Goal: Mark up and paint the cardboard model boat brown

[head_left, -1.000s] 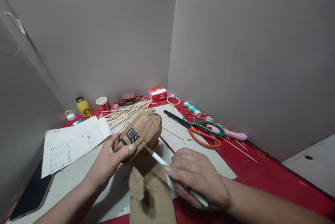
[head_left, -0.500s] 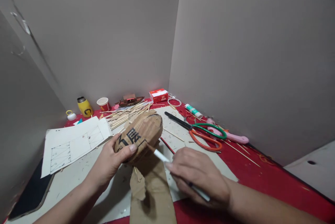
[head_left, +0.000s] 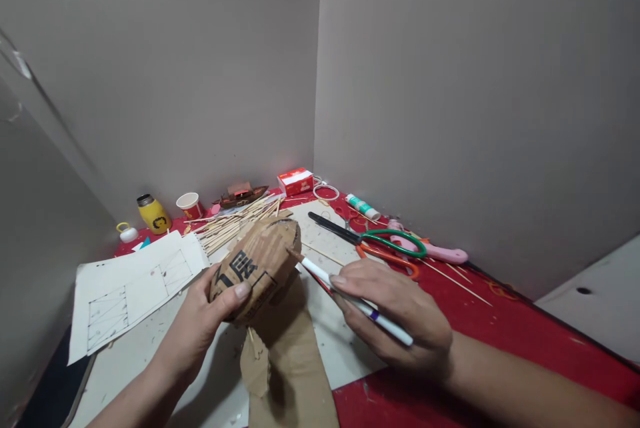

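My left hand [head_left: 210,311] grips a rounded cardboard model [head_left: 270,255] with black printed characters, thumb across its near side. A leaf-shaped cardboard piece [head_left: 256,365] hangs below the model. In my right hand [head_left: 395,308] is a white-handled paintbrush [head_left: 350,295] with a purple band. Its brown tip is at the model's right side; whether it touches the surface I cannot tell. Under the model lies a strip of brown cardboard [head_left: 300,381]. A thin red and black stick [head_left: 317,279] shows just below the brush, partly hidden by my right hand.
Large scissors [head_left: 345,231], a pink-handled tool [head_left: 445,253] and a glue tube [head_left: 363,207] lie at right. Thin wooden sticks [head_left: 235,225], a paper cup [head_left: 190,203], a yellow bottle [head_left: 154,215] and a red box [head_left: 295,181] stand behind. A drawn sheet [head_left: 145,288] overlaps a phone [head_left: 55,381] at left.
The brush tip has moved up along the model's right side, and my right hand has shifted slightly right. The whole view has turned a little to the right.
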Action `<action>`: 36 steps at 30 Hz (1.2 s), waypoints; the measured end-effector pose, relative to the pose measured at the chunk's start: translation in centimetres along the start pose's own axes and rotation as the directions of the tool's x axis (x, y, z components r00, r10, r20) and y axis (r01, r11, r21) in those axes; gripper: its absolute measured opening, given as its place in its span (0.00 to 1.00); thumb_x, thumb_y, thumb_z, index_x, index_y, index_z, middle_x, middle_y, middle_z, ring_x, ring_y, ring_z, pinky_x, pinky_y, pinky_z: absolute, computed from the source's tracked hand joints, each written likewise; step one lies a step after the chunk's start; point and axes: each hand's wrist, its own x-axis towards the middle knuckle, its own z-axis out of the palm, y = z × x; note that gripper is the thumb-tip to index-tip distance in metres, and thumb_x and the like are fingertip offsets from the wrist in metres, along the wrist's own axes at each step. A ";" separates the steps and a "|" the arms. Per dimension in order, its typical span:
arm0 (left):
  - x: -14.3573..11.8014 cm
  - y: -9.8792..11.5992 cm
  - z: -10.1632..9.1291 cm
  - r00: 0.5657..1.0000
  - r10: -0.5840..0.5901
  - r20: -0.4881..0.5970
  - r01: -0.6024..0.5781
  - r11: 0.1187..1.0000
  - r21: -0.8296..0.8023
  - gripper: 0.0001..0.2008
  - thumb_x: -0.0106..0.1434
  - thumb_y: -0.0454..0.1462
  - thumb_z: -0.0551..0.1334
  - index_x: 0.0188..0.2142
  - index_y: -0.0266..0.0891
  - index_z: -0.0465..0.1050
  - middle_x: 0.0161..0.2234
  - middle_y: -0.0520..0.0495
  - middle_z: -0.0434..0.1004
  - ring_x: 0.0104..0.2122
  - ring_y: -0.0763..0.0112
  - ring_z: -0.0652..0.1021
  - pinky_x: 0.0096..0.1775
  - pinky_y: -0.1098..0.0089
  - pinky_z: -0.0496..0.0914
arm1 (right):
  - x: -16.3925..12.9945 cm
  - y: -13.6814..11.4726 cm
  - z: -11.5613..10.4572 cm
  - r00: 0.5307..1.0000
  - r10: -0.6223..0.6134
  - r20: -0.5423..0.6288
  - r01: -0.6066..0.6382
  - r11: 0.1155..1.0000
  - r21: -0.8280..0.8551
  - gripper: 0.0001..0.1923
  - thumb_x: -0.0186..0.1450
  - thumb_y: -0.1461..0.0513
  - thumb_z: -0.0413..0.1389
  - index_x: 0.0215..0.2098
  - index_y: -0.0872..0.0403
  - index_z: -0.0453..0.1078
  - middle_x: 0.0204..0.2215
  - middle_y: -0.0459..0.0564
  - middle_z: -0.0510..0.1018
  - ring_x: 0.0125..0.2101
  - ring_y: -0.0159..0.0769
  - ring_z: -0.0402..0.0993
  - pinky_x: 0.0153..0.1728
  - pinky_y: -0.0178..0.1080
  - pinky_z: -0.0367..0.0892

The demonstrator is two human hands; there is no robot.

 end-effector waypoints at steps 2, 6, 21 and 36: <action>0.0 0.0 0.0 1.000 0.005 0.017 -0.005 1.000 -0.001 0.31 0.56 0.49 0.69 0.57 0.38 0.71 0.54 0.42 0.78 0.54 0.51 0.75 0.54 0.60 0.68 | 0.1 0.1 0.1 0.995 -0.066 0.071 0.063 0.997 0.039 0.22 0.63 0.72 0.54 0.55 0.57 0.69 0.31 0.54 0.81 0.31 0.38 0.79 0.31 0.40 0.77; -0.1 -0.3 0.0 0.999 0.001 0.054 0.001 0.999 -0.033 0.25 0.61 0.49 0.65 0.52 0.36 0.75 0.53 0.41 0.78 0.53 0.52 0.75 0.51 0.62 0.69 | 0.1 0.5 -0.1 0.978 -0.163 0.134 0.154 0.985 0.072 0.21 0.63 0.72 0.53 0.55 0.60 0.68 0.30 0.55 0.81 0.31 0.38 0.79 0.32 0.39 0.77; -0.8 -0.1 0.4 0.959 -0.259 0.111 0.282 0.864 -0.417 0.19 0.55 0.47 0.71 0.40 0.36 0.80 0.35 0.43 0.83 0.32 0.63 0.80 0.39 0.64 0.75 | 0.2 1.1 -0.1 0.970 -0.224 0.099 0.224 0.975 0.010 0.16 0.67 0.69 0.51 0.53 0.60 0.68 0.30 0.53 0.82 0.33 0.37 0.79 0.34 0.40 0.76; -1.2 0.2 1.0 0.950 -0.308 0.049 0.290 0.816 -0.500 0.18 0.55 0.44 0.72 0.42 0.35 0.79 0.38 0.43 0.84 0.34 0.61 0.82 0.39 0.62 0.77 | 0.4 0.8 -0.4 0.985 -0.149 0.084 0.155 0.986 -0.062 0.18 0.67 0.70 0.51 0.55 0.59 0.66 0.29 0.53 0.80 0.29 0.35 0.76 0.30 0.38 0.72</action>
